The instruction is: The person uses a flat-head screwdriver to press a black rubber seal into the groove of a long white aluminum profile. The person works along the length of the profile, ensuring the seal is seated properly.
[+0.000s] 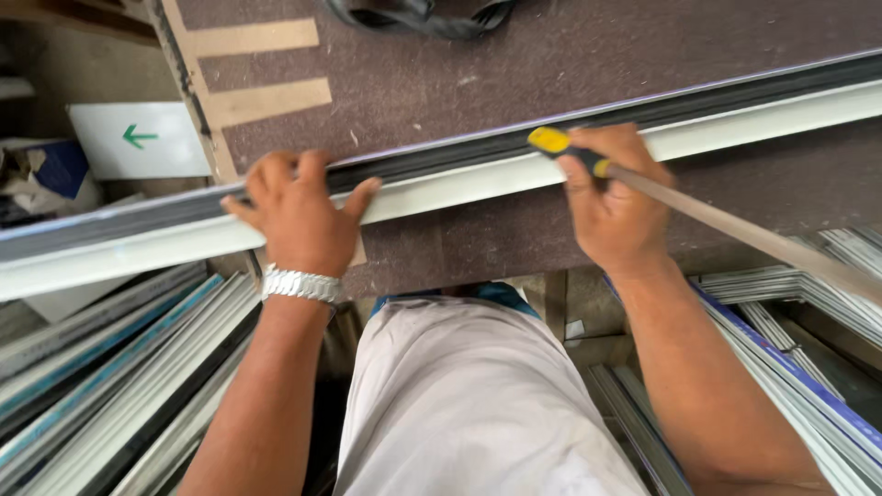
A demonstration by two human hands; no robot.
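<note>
Lying across the dark table (551, 64) from nine o'clock toward two o'clock, a long white profile (459, 179) takes both hands. Left hand (299, 216) presses down over it, fingers curled on its far edge. Right hand (611, 197), toward three o'clock, is clenched around a yellow-tipped tool (570, 152) touching the profile.
</note>
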